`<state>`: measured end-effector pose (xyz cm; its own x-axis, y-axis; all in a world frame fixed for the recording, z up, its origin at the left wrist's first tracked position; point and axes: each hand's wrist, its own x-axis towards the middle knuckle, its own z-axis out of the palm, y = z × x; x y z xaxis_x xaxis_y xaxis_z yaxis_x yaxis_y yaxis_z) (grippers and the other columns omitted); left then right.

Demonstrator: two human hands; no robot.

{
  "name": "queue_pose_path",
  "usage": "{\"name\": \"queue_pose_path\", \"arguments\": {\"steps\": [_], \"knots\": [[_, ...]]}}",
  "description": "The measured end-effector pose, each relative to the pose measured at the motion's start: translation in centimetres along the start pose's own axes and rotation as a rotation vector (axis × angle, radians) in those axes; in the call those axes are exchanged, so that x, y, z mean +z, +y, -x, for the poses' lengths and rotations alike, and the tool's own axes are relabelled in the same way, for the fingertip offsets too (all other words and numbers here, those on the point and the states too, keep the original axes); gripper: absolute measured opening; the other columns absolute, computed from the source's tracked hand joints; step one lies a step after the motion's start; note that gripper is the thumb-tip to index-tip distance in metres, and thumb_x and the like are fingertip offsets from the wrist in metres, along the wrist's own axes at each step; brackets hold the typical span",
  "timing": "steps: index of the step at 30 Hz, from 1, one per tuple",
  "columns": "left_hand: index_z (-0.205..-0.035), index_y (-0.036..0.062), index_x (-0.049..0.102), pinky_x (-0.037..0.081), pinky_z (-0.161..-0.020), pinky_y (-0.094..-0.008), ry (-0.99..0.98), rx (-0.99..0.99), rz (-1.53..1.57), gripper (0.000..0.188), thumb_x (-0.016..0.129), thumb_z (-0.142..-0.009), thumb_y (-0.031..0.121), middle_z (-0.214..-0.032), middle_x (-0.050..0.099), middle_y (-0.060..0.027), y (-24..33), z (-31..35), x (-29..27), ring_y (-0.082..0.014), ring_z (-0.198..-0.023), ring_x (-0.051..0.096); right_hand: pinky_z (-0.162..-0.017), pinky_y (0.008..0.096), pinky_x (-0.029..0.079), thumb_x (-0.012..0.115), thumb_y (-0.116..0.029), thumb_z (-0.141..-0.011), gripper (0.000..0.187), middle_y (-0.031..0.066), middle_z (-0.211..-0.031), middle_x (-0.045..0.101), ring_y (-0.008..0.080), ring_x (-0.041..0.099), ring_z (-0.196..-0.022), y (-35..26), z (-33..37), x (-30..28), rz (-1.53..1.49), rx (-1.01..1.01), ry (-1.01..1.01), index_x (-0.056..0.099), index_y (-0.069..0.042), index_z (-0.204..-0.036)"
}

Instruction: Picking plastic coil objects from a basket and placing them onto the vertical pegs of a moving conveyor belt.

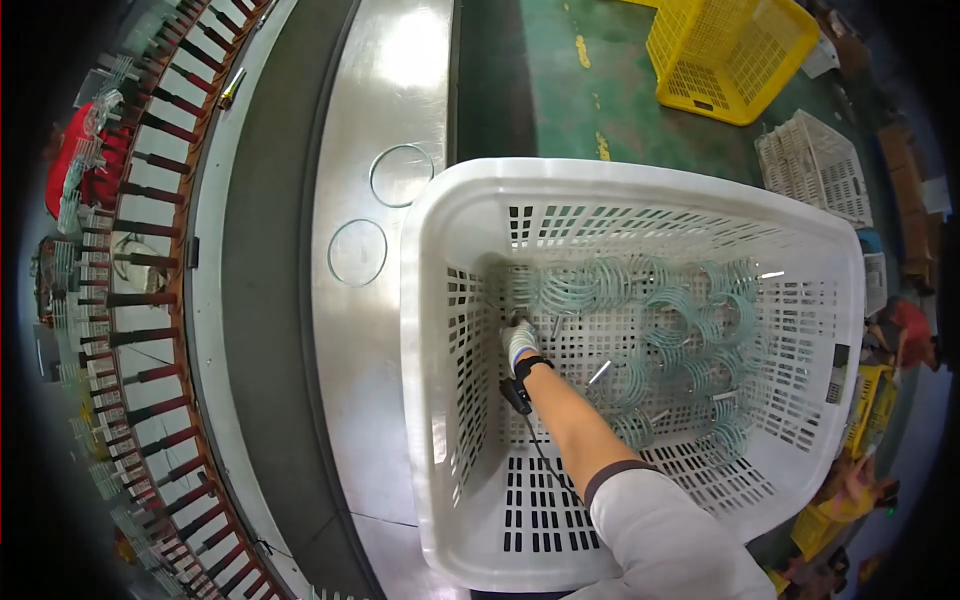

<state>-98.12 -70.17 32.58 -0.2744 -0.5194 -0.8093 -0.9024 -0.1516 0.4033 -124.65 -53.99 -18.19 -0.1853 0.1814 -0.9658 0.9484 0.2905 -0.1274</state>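
My right hand point(518, 338), in a light glove with dark fingertips, reaches down inside a large white plastic basket point(640, 172). It is at the basket's left end, beside a row of thin, pale green rings point(595, 285) standing on edge. Its fingers are small and partly hidden, so whether they grip a ring does not show. A black strap with a small device and cable point(517, 393) sits on the wrist. More clusters of rings point(715, 325) fill the middle and right of the basket. My left hand is out of view.
Two single rings point(402, 176) lie on the metal ledge point(365, 420) left of the basket. Beyond it run a dark belt point(265, 300) and a curved rack of red-and-black rods point(150, 300). Yellow point(735, 50) and white crates point(815, 170) stand on the green floor. People are at the far right.
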Motion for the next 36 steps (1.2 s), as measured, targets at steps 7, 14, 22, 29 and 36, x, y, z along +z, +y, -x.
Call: {"name": "queue_pose_path", "arguments": {"steps": [7, 14, 22, 29, 36], "knots": [[-0.098, 0.0010, 0.048, 0.044, -0.057, -0.0261, -0.085, -0.033, 0.084, 0.035, 0.046, -0.091, 0.035, -0.085, 0.053, -0.0082, 0.5, -2.4, 0.8, -0.0151, -0.063, 0.053, -0.087, 0.0433, 0.038, 0.059, -0.031, -0.077, 0.031, 0.0164, -0.116, 0.047, 0.0358, 0.046, -0.103, 4.5, 3.7, -0.6, 0.187, -0.460, 0.599, 0.058, -0.013, -0.102], [-0.117, 0.0048, 0.040, 0.046, -0.059, -0.0277, -0.216, 0.685, -0.673, 0.031, 0.045, -0.087, 0.002, -0.089, 0.056, -0.0132, 0.7, -3.6, -3.0, -0.0195, -0.069, 0.056, -0.099, 0.0461, 0.028, 0.053, -0.034, -0.078, 0.038, 0.0214, -0.121, 0.046, 0.0382, 0.040, -0.114, 3.6, -0.6, -2.3, 0.474, -0.645, 0.775, 0.058, -0.013, -0.109], [-0.100, -0.0009, 0.052, 0.047, -0.066, -0.0326, -0.125, -0.017, 0.187, 0.027, 0.051, -0.089, 0.023, -0.090, 0.059, -0.0129, 6.5, -4.7, -0.3, -0.0229, -0.072, 0.059, -0.094, 0.0401, 0.034, 0.053, -0.019, -0.083, 0.038, 0.0229, -0.120, 0.046, 0.0349, 0.043, -0.110, 2.1, -4.4, -8.4, -0.043, -0.728, 0.327, 0.051, 0.000, -0.116], [-0.114, -0.0005, 0.044, 0.050, -0.082, -0.0369, -0.232, 0.036, 0.598, 0.039, 0.060, -0.084, 0.017, -0.108, 0.054, -0.0161, 4.1, -9.1, -2.7, -0.0261, -0.096, 0.058, -0.097, 0.0351, 0.030, 0.058, -0.016, -0.081, 0.043, 0.0183, -0.119, 0.050, 0.0291, 0.045, -0.108, 4.4, -3.9, -11.7, 0.139, -0.819, 0.425, 0.049, 0.003, -0.119], [-0.110, -0.0009, 0.048, 0.050, -0.082, -0.0354, -0.346, 0.548, 0.451, 0.030, 0.057, -0.085, 0.013, -0.108, 0.055, -0.0158, 3.0, -15.4, -5.2, -0.0235, -0.096, 0.058, -0.065, 0.0270, 0.046, 0.060, -0.017, -0.082, 0.025, 0.0067, -0.095, 0.061, 0.0130, 0.055, -0.073, 3.7, 9.6, -16.0, -0.384, -0.887, 0.058, 0.057, -0.004, -0.104]]}}
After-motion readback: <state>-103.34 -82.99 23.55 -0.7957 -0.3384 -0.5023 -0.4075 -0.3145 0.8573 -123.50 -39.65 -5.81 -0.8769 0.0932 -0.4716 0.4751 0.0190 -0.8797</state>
